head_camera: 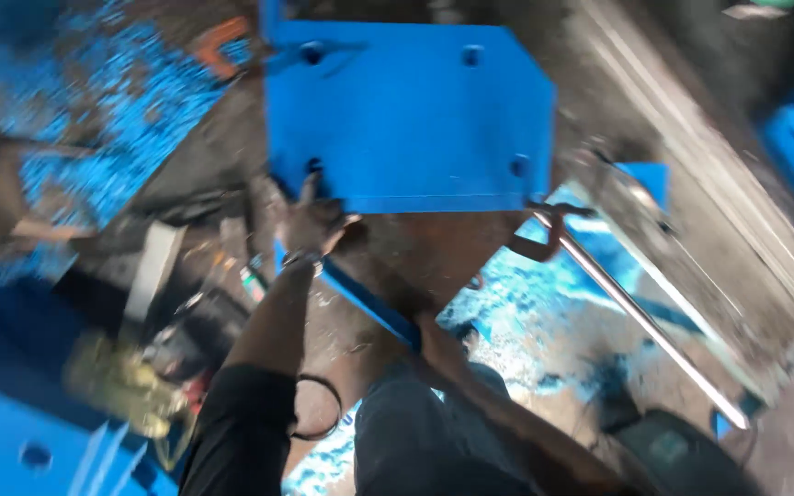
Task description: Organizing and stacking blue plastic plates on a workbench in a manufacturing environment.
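The picture is motion-blurred. A large blue metal plate with bolt holes near its corners stands in front of me. My left hand, with a band on its wrist, grips the plate's lower left corner beside a hole. Below it a narrow blue bar runs diagonally down to the right. My right hand reaches the lower end of that bar. Blur hides its fingers, so its grip is unclear.
A long shiny metal rod with a dark clamp at its top slants down right. The floor is spattered with blue paint. Yellowish gloves or rags and scrap lie at left, and another blue part sits at bottom left.
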